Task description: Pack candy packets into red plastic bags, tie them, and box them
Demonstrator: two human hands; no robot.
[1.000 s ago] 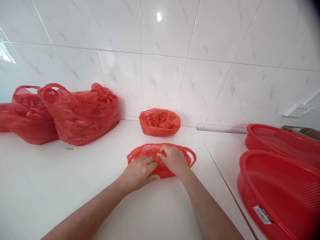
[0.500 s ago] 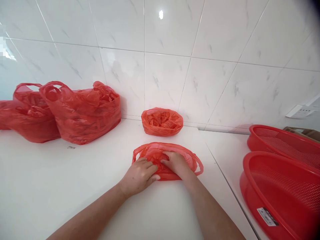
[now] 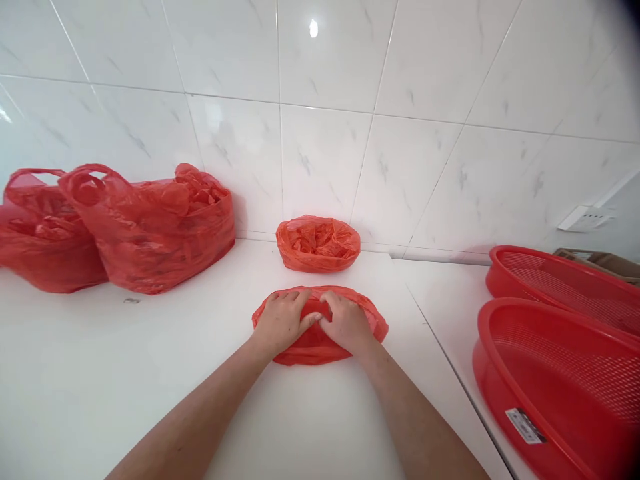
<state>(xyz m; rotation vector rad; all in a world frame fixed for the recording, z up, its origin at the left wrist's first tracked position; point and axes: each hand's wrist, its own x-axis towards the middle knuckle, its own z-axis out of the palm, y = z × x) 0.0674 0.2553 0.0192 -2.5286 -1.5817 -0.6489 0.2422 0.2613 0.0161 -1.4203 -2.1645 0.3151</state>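
A flattened red plastic bag (image 3: 373, 324) lies on the white counter (image 3: 100, 373) in front of me. My left hand (image 3: 283, 321) rests on its left half, fingers curled over the far edge. My right hand (image 3: 345, 323) covers the right half, thumb against my left fingers, gripping the plastic. Both hands press the bag down side by side. Its handle loops are tucked out of sight.
A small stuffed red bag (image 3: 318, 244) sits against the tiled wall behind my hands. Two large red bags (image 3: 150, 230) stand at the far left. Two red mesh baskets (image 3: 560, 373) lie at the right. A wall socket (image 3: 583, 218) is above them.
Both hands moved up onto the bag's far edge and came together. The handle loop that stuck out on the right is now folded in, and the bag looks more compact.
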